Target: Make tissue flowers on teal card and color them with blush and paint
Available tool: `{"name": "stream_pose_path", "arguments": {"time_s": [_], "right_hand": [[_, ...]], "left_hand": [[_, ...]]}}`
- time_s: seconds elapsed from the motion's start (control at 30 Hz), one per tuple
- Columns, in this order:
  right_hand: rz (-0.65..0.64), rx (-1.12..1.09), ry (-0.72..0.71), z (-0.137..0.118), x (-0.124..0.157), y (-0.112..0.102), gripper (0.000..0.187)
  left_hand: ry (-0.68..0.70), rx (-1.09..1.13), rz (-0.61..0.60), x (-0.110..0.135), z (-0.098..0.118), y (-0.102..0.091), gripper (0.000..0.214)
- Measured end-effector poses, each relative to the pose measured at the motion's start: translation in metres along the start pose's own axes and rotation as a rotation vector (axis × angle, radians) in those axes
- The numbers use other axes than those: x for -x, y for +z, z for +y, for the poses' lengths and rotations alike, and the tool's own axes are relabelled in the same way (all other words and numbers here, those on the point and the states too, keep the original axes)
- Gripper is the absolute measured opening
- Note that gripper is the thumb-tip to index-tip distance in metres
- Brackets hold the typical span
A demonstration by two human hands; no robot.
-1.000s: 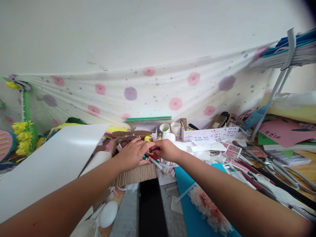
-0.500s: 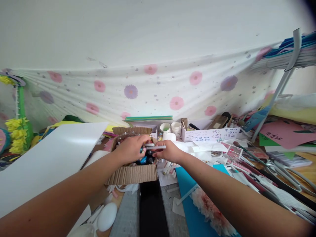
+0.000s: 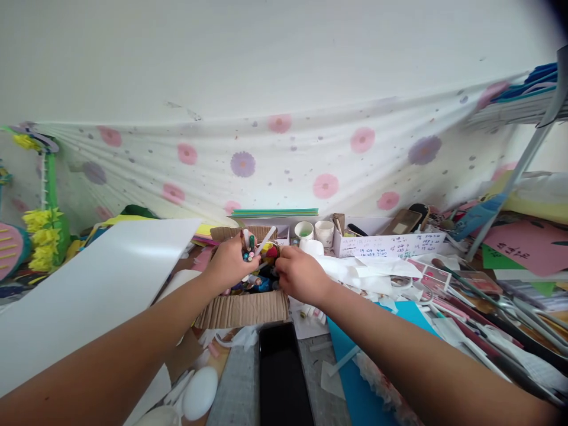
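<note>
A torn cardboard box (image 3: 242,310) full of small colourful items sits in the middle of the desk. Above its left part, my left hand (image 3: 227,265) is closed around a bunch of slim pens (image 3: 251,255), their round ends pointing up. A white stick (image 3: 266,239) slants out of the same grip. My right hand (image 3: 302,273) is at the box's right edge with its fingers curled inward; whatever they hold is hidden. Between the hands, a blue item (image 3: 261,284) and a red-and-yellow one (image 3: 268,252) show inside the box.
A black phone (image 3: 284,373) lies in front of the box. Paper cups (image 3: 324,235) stand behind it on the right. White card (image 3: 110,278) covers the left side; blue paper (image 3: 355,384), brushes and scissors crowd the right. A white egg-shaped object (image 3: 200,393) lies front left.
The hands have moved apart. Grey-white sticks lay between both hands before; now my left hand holds the pens and a raised white stick, and my right hand has dropped toward the box's right edge.
</note>
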State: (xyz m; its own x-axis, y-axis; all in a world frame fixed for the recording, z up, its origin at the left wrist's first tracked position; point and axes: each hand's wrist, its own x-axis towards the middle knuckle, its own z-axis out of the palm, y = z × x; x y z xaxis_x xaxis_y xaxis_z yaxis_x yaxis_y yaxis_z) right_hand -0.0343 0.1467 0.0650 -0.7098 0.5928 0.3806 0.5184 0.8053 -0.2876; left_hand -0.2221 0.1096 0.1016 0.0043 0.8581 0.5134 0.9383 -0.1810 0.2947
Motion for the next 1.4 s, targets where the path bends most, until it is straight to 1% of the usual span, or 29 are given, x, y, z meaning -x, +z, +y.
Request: {"name": "stream_pose_path", "arguments": {"time_s": [0.1,0.17,0.23,0.37,0.43,0.6,0.7,0.83,0.93,1.13,1.27,1.33,1.4], "right_hand": [[-0.062,0.093,-0.064,-0.013,-0.006,-0.003,0.02],[-0.117,0.141,-0.059,-0.021,-0.013,-0.006,0.02],[-0.176,0.192,-0.018,-0.028,-0.021,-0.009,0.023],[-0.334,0.277,0.085,-0.037,-0.04,-0.011,0.035],[-0.386,0.3,0.124,-0.038,-0.048,-0.01,0.036],[-0.382,0.339,0.143,-0.042,-0.055,-0.004,0.033],[-0.413,0.361,0.109,-0.043,-0.056,-0.004,0.032],[-0.475,0.392,0.035,-0.038,-0.053,-0.006,0.029],[-0.466,0.416,0.007,-0.034,-0.044,-0.006,0.029],[-0.353,0.471,0.012,-0.035,-0.02,-0.007,0.028],[-0.262,0.512,0.037,-0.037,-0.01,-0.013,0.026],[-0.251,0.519,0.074,-0.034,-0.007,-0.015,0.023],[-0.27,0.508,0.112,-0.028,-0.006,-0.016,0.022]], "left_hand": [[-0.027,0.0,-0.003,0.003,0.001,-0.001,0.015],[-0.046,-0.003,-0.005,0.004,0.001,-0.002,0.014],[-0.059,-0.006,-0.011,0.003,0.0,-0.002,0.014],[-0.082,0.001,-0.027,-0.003,-0.004,0.0,0.019],[-0.089,0.013,-0.044,-0.007,-0.006,0.001,0.021],[-0.11,0.017,-0.061,-0.011,-0.009,0.001,0.026],[-0.109,0.012,-0.07,-0.01,-0.009,0.0,0.026],[-0.11,-0.012,-0.088,-0.008,-0.006,-0.001,0.026],[-0.12,-0.046,-0.099,-0.007,0.0,-0.001,0.025],[-0.127,-0.067,-0.136,-0.004,0.016,-0.002,0.027],[-0.137,-0.032,-0.161,-0.005,0.017,-0.004,0.026],[-0.144,-0.015,-0.169,-0.005,0.016,-0.004,0.025],[-0.149,-0.005,-0.175,-0.005,0.015,-0.004,0.025]]}}
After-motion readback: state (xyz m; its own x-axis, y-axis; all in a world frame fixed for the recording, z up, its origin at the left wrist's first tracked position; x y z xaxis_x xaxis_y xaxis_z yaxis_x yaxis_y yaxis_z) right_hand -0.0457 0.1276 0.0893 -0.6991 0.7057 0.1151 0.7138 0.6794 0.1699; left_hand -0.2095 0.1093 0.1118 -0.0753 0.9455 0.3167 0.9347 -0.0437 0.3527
